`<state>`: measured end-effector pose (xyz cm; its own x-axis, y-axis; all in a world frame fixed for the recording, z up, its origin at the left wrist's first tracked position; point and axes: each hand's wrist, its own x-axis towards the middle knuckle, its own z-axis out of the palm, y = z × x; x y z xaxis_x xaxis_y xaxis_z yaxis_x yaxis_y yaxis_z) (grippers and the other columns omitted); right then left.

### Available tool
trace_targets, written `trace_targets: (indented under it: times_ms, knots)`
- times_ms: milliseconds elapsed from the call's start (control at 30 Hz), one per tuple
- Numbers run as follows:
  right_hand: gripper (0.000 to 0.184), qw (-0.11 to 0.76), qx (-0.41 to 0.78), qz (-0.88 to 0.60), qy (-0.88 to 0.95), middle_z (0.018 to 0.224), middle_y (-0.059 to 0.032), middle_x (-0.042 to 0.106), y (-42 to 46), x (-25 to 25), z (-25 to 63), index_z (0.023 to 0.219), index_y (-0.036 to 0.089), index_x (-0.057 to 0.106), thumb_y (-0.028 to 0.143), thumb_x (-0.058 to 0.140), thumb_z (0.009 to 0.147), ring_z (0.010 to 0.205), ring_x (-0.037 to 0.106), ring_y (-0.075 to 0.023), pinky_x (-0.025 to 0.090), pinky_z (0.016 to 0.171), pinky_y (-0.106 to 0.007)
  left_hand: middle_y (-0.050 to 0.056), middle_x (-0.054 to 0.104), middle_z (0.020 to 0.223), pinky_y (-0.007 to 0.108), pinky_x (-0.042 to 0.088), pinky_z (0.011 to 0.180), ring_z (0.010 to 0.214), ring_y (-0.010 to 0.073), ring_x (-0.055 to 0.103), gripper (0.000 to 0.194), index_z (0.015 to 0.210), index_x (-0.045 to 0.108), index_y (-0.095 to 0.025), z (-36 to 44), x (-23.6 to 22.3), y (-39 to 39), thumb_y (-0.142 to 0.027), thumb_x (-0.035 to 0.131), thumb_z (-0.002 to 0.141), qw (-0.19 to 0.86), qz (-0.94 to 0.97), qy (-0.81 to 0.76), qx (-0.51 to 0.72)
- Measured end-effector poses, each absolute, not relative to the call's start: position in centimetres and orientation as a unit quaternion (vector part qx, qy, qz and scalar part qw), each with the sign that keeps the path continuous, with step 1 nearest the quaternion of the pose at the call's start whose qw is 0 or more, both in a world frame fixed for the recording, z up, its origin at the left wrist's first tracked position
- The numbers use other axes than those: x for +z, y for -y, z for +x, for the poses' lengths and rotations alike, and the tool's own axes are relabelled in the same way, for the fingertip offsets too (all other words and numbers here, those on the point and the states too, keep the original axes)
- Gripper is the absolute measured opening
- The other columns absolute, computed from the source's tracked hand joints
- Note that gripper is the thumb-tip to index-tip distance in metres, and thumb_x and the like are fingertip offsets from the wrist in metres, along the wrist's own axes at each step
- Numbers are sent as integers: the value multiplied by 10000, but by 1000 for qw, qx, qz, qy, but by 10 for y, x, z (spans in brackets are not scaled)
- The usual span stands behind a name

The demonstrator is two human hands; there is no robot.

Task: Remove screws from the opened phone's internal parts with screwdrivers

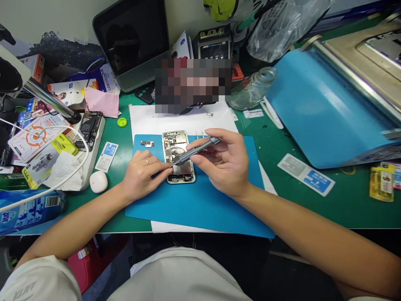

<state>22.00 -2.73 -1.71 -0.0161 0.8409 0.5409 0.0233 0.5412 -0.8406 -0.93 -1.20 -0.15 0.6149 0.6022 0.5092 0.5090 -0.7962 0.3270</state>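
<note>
An opened smartphone [178, 167] lies on the blue mat [200, 200], its inner parts bare. My right hand [227, 163] grips a grey screwdriver [200, 149] between thumb and fingers, slanted down to the left over the phone. At the screwdriver's tip, beside the phone's left edge, the thumb and index finger of my left hand [142, 173] are pinched together. What sits between those fingertips is too small to make out. A small metal-and-black phone part [147, 144] rests on the mat to the left of the phone. Near my right fingers, thin metal tips [199, 134] show.
White paper [144, 119] lies under the mat. At left are a second opened phone [89, 129], a white earbud case [98, 182], boxes and a white cable [78, 167]. A glass jar [253, 90] and a blue-covered machine [307, 113] stand right. A dark screen [133, 37] stands behind.
</note>
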Motion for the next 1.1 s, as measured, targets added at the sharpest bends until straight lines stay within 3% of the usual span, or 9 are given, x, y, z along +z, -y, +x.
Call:
trace_targets:
  times_ms: [500, 1100]
  knots:
    - [466, 608, 347, -337, 630, 1032, -14, 747, 29, -19, 218, 1316, 345, 523, 256, 755, 921, 907, 756, -178, 684, 751, -328, -7, 730, 744, 337, 348, 642, 684, 155, 533, 128, 944, 751, -195, -9, 0, 13, -273, 670, 1006, 83, 895, -306, 313]
    - [506, 617, 320, -316, 646, 1040, -10, 743, 29, -20, 216, 1336, 326, 532, 170, 749, 906, 927, 764, -166, 690, 772, -304, 12, 725, 727, 315, 394, 636, 648, 152, 547, 151, 920, 756, -184, -8, 0, 13, -257, 657, 1008, 97, 886, -316, 324]
